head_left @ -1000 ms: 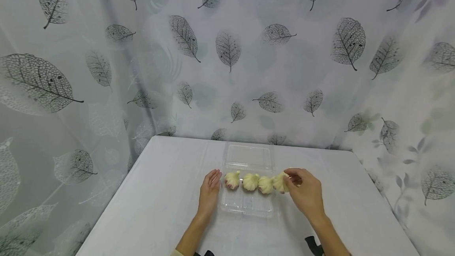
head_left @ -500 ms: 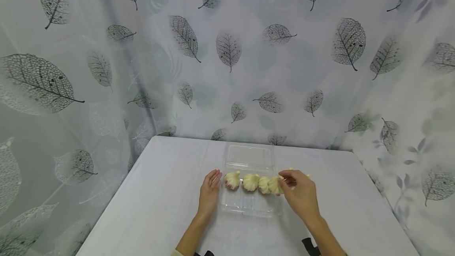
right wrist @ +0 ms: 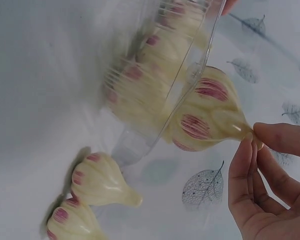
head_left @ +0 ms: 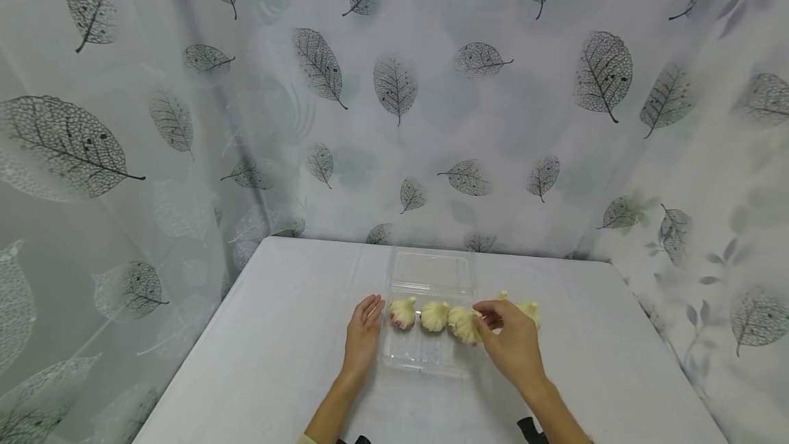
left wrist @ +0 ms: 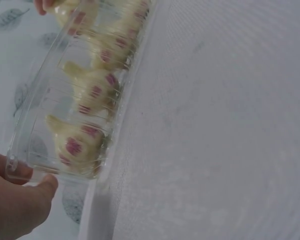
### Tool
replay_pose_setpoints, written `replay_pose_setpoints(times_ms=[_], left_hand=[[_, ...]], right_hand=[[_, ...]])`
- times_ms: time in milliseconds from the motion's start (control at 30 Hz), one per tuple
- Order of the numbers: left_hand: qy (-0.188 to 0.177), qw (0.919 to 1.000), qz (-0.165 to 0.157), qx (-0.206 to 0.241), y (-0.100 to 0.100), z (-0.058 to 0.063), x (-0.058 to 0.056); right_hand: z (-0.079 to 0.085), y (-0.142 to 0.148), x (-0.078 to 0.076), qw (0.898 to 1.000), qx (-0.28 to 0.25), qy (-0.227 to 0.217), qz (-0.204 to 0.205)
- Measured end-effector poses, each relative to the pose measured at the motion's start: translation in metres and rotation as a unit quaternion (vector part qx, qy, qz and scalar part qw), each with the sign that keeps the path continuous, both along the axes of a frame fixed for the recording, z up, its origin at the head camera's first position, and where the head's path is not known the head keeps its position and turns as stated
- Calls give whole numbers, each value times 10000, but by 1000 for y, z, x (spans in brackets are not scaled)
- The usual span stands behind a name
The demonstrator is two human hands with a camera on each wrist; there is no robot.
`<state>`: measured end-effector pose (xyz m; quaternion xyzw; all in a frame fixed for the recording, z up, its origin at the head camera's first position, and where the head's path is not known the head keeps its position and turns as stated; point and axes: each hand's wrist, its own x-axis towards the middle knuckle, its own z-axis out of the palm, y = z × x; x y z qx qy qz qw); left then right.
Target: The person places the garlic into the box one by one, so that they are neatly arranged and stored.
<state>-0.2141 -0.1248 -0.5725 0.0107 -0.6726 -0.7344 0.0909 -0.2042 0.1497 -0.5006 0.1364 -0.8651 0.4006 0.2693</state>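
Note:
My right hand [head_left: 511, 341] pinches a garlic bulb [right wrist: 205, 112] by its stem with thumb and fingertips. The bulb is pale with purple patches and is held at the right rim of a clear plastic clamshell box [head_left: 425, 356]. Inside the box stand several more bulbs in a row, among them a left one [head_left: 403, 312] and a middle one [head_left: 434, 316]. The held bulb partly covers the rightmost of them in the head view. My left hand [head_left: 364, 331] touches the box's left end, fingers extended along it; its thumb [left wrist: 49, 187] shows by the corner.
Two loose garlic bulbs lie on the white table right of the box, one nearer [right wrist: 102, 180] and one beside it [right wrist: 72, 220]; my right hand partly hides them in the head view. The box's lid [head_left: 431, 271] lies opened back toward the leaf-print curtain [head_left: 394, 88].
My right hand has moved left with the garlic bulb, from beside the box to over its right end, uncovering loose bulbs behind the hand. The left hand has stayed in place.

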Motion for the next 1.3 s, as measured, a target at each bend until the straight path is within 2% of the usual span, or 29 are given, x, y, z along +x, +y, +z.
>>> replay_pose_setpoints(times_ms=[633, 900, 1067, 1300], left_hand=[[23, 10000, 10, 14, 0, 0, 0], [-1, 10000, 4, 41, 0, -2, -2], [6, 10000, 3, -70, 0, -3, -2], [-95, 9999, -21, 27, 0, -3, -3]], right_hand=[[-16, -11, 0, 9995, -5, -201, 252], [-22, -14, 0, 9991, 211, -47, 378], [-25, -15, 0, 9987, 260, -232, 362], [-30, -17, 3, 9972, 465, -483, 333]])
